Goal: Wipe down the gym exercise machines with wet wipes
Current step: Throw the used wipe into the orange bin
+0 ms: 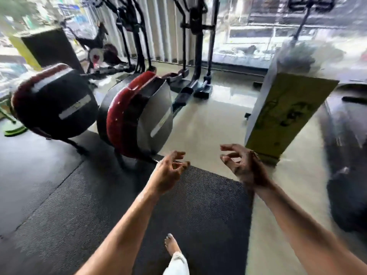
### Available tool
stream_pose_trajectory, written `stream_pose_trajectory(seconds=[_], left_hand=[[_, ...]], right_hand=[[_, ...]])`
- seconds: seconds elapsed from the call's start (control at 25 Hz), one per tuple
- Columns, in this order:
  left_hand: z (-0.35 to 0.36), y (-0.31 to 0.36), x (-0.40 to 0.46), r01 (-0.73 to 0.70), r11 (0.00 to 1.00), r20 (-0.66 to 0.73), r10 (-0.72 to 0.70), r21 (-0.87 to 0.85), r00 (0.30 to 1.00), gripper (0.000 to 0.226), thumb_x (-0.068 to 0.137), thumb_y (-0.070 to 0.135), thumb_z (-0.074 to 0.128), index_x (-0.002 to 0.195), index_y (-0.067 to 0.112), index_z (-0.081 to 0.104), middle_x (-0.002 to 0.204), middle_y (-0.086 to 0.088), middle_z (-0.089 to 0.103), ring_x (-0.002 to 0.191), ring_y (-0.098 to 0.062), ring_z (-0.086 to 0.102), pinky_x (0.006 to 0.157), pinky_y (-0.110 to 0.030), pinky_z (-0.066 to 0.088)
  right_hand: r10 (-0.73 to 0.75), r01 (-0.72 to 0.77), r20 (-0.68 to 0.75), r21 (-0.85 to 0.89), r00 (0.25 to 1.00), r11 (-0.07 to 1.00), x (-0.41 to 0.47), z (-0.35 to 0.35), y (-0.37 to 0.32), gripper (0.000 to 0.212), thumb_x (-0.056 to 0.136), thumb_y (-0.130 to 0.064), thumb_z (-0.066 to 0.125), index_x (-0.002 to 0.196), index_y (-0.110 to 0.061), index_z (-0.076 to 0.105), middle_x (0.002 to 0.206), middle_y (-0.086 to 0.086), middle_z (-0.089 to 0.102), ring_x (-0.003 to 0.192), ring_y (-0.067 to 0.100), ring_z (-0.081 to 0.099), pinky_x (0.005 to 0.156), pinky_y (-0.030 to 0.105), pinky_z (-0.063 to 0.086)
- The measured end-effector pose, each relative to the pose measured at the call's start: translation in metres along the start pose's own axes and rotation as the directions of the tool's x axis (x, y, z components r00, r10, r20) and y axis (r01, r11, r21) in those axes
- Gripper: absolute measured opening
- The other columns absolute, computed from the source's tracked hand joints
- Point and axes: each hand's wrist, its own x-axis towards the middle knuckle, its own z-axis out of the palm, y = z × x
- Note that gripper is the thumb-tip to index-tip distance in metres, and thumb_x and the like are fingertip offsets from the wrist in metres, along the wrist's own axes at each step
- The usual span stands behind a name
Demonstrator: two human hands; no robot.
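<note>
Ahead of me, left of the frame's centre, stands the nearer exercise machine [139, 114], its rounded red and grey housing tilted over a dark foot on the floor; a second machine [53, 102] of the same shape, red and black, sits just beside it toward the left edge. No wipe shows in either of my hands. My left hand [168, 171] hangs in the lower middle of the frame with its fingers loosely curled and holding nothing, its fingertips near the foot of the nearer machine but not touching it. My right hand [244, 165] is level with it, a little to the right, palm turned inward, fingers likewise bent and slack around empty air. Both forearms reach up from the bottom edge over a dark textured mat [178, 205]. My bare foot [171, 245] and a white trouser hem show at the bottom centre. A yellow-sided box [286, 114] stands on the pale floor at the right, and tall black upright machines [196, 44] line the blurred window at the top.
</note>
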Motion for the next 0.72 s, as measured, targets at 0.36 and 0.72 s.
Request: stream_pose_trajectory(seconds=[0.36,0.72], left_hand=[[0.094,0.039,0.215,-0.077,0.996,0.220,0.084,-0.042,0.972,0.032,0.100,0.034,0.067,0.132,0.028,0.063,0.128,0.011,0.069,0.091,0.017,0.064,0.073,-0.006,0.050],[0.181,0.151,0.391,-0.259,0.953,0.375,0.299,-0.154,0.877,0.032,0.101,0.040,0.065,0.131,0.030,0.063,0.129,0.013,0.067,0.098,0.013,0.063,0.079,-0.018,0.057]], right_hand=[[0.158,-0.171,-0.162,-0.068,0.974,0.983,0.129,-0.094,0.076,0.027,0.095,-0.020,0.071,0.122,-0.018,0.070,0.112,-0.010,0.070,0.090,-0.015,0.064,0.077,0.010,0.052],[0.216,-0.271,-0.351,-0.116,0.911,0.956,0.228,-0.199,0.134,0.037,0.092,-0.044,0.066,0.124,-0.026,0.070,0.120,-0.017,0.069,0.100,-0.009,0.065,0.076,0.012,0.054]])
